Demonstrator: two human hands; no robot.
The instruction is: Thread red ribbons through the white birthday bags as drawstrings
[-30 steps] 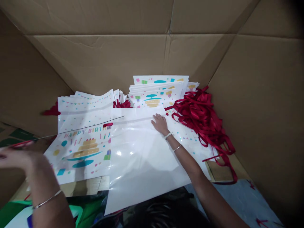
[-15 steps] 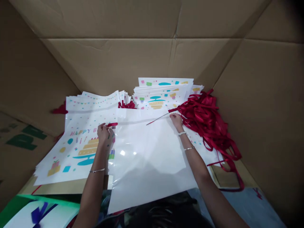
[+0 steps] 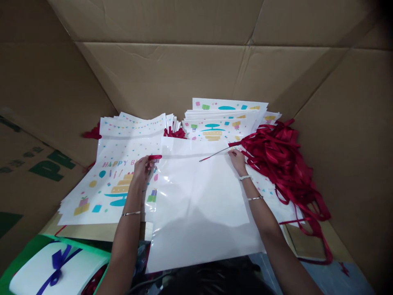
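A glossy white sheet (image 3: 202, 205) lies across my front, with a folded band along its upper edge. At its left side, my left hand (image 3: 143, 169) is closed, fingers pinching the short end of a red ribbon (image 3: 155, 157) that sticks out by the band. My right hand (image 3: 238, 160) is closed at the upper right edge of the sheet, fingertips pinched on that edge. Just left of those fingertips, a thin metal threading needle (image 3: 213, 154) lies slanted over the sheet. Behind my right fingers runs more red ribbon, joined to a tangled ribbon pile (image 3: 276, 151).
Printed birthday sheets (image 3: 123, 139) lie in a stack on the left, with another printed stack (image 3: 227, 116) at the back. Tall cardboard walls (image 3: 172, 73) enclose the work area. At the lower left, a green bag (image 3: 104, 256) holds a white roll tied with purple ribbon (image 3: 58, 264).
The view has turned slightly left, so everything appears further right. Both hands keep their places at the white sheet's edges; the needle lies much as before.
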